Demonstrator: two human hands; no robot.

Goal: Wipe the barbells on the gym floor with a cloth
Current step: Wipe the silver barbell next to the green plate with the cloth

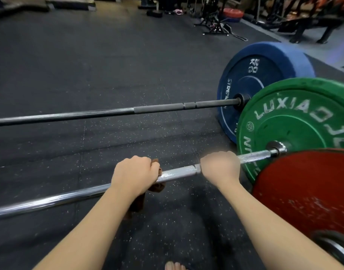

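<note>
The silver barbell lies on the rubber floor, green plate toward its right edge; the left hand clenches the brown cloth round the shaft; the right hand grips bare steel, likely steadying; best to squeeze firmly and slide along the knurling.

Gleaming silver with a fine cross-hatched knurl along the near barbell, turning to smooth mirror chrome further left, running matte dark grey down the far barbell, and peeking rusty brown from the cloth. Carrying white lettering and a thin white ring on the blue plate, wearing chipped white letters and a raised ring on the green plate, and showing pale whitish scuffs across the red plate. Speckling white flecks over the charcoal-black floor.
</note>
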